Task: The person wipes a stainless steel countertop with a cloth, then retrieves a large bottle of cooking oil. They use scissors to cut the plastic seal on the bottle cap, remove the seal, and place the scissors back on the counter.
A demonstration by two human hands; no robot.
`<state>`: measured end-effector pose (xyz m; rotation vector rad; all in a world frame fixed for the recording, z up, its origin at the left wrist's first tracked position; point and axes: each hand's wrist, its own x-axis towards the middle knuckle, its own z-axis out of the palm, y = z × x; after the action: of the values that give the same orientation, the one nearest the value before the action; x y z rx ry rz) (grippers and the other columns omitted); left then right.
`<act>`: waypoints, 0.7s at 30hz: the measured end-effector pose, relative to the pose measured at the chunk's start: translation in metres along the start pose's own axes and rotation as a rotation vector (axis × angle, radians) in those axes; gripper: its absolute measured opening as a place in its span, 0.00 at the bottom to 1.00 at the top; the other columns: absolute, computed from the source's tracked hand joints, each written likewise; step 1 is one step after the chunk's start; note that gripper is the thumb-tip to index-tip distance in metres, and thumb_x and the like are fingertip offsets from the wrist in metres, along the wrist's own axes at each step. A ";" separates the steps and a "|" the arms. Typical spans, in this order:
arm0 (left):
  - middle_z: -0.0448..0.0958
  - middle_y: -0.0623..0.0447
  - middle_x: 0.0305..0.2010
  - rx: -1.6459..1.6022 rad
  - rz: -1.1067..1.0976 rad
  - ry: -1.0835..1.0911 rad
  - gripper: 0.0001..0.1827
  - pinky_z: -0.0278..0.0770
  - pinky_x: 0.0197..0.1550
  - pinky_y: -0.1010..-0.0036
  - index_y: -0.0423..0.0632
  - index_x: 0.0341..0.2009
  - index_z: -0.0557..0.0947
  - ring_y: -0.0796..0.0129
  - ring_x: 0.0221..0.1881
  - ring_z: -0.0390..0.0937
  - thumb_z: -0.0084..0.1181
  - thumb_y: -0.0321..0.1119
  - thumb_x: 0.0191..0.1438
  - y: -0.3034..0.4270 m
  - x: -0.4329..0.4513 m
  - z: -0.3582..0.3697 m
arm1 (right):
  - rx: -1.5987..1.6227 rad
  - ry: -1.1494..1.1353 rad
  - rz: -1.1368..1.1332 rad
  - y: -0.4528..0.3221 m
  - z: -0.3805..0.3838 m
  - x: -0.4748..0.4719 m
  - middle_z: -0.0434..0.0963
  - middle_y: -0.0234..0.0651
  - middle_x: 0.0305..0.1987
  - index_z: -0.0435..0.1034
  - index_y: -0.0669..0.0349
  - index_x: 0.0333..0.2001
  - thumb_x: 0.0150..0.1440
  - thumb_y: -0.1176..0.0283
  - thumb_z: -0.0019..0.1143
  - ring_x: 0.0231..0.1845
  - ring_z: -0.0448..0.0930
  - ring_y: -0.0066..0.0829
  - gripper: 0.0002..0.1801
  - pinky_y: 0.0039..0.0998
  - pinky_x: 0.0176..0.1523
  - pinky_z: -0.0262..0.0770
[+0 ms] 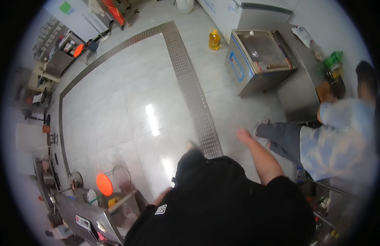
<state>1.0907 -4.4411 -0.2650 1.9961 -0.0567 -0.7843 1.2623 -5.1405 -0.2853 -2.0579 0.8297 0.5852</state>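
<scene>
My right hand hangs at my side over the pale tiled floor. It looks curled, but blur hides whether the fingers are closed or around anything. Of my left hand, only a blurred sliver shows past the black shirt; its fingers cannot be made out. Below me, one shoe tip shows beside the perforated metal drain cover. The steel table with a digital scale on it is nearest my left side.
A person in a tie-dye shirt stands at the steel counter on the right. Ahead are a vacuum packing machine, a jug of yellow oil and a chest freezer. An orange lid sits by the left table.
</scene>
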 end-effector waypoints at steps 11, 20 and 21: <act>0.83 0.33 0.49 0.743 0.118 0.317 0.23 0.78 0.56 0.51 0.41 0.47 0.83 0.37 0.53 0.80 0.45 0.48 0.67 0.450 0.778 -0.376 | 0.687 -0.020 0.943 0.066 0.050 -0.013 0.77 0.42 0.32 0.77 0.61 0.37 0.68 0.62 0.54 0.33 0.81 0.38 0.14 0.42 0.31 0.77; 0.83 0.40 0.55 1.111 0.094 -0.793 0.20 0.76 0.61 0.56 0.53 0.56 0.84 0.46 0.58 0.79 0.55 0.42 0.61 0.621 1.000 -0.174 | 0.460 -0.197 0.619 -0.146 0.035 0.327 0.83 0.52 0.41 0.80 0.62 0.42 0.65 0.60 0.54 0.42 0.86 0.47 0.17 0.49 0.43 0.81; 0.83 0.38 0.53 1.134 0.081 -0.887 0.21 0.76 0.61 0.55 0.52 0.57 0.83 0.43 0.56 0.80 0.55 0.44 0.62 0.643 1.013 -0.153 | 0.271 -0.170 0.503 -0.162 0.033 0.356 0.84 0.53 0.42 0.81 0.62 0.42 0.64 0.60 0.54 0.43 0.86 0.48 0.17 0.49 0.44 0.82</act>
<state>2.1499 -5.0219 -0.2108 2.3924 -1.3373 -1.7799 1.6174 -5.1648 -0.4515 -1.5316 1.2596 0.8535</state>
